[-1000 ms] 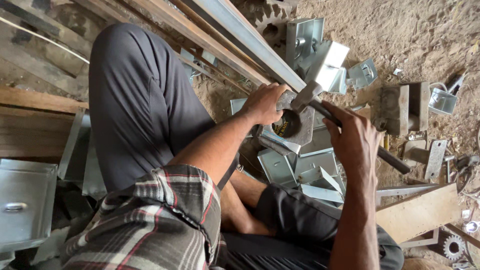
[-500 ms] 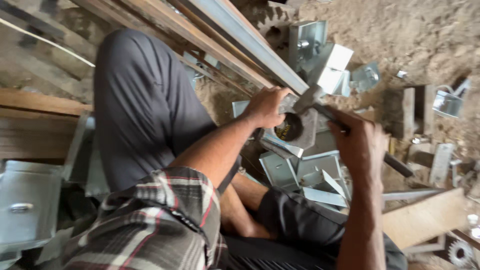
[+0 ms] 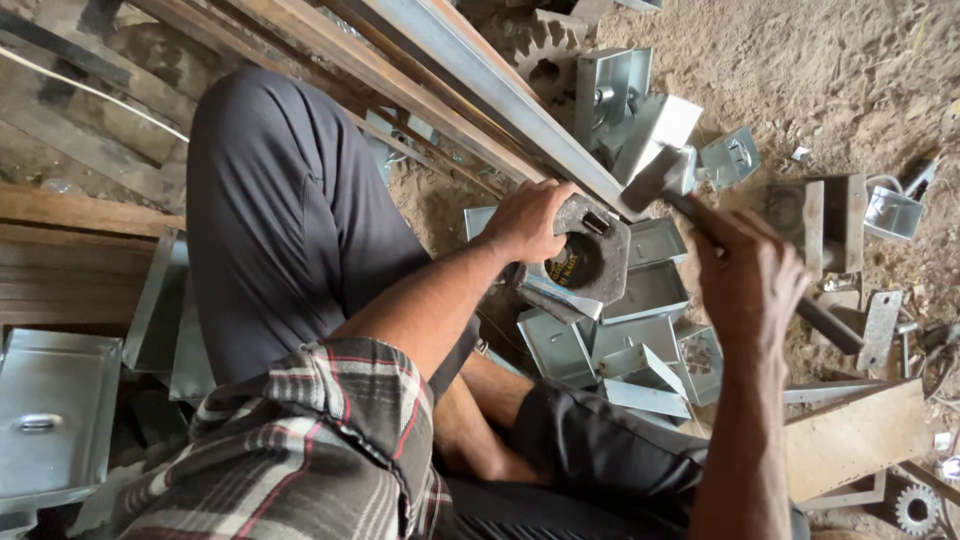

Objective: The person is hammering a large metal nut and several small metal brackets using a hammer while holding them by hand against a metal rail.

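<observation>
My left hand (image 3: 528, 218) is clamped on the edge of a dark, heavy metal block (image 3: 598, 258) with a round hole in it. The block rests on a bent galvanised sheet-metal piece (image 3: 552, 298) in front of my folded legs. My right hand (image 3: 752, 285) grips the dark handle of a hammer (image 3: 662, 176). The hammer's grey head hangs a little above and to the right of the block, not touching it. The handle's end sticks out past my hand towards the lower right.
Several galvanised box-shaped parts (image 3: 650, 290) lie piled around the block on the sandy ground. A long steel channel (image 3: 480, 90) and wooden planks (image 3: 70, 210) run along the top left. A wooden board (image 3: 855, 435), a small gear (image 3: 915, 508) and metal brackets (image 3: 890, 212) lie at the right.
The hammer head was down at the block's upper edge; it has now lifted up and to the right. My left hand stays on the block.
</observation>
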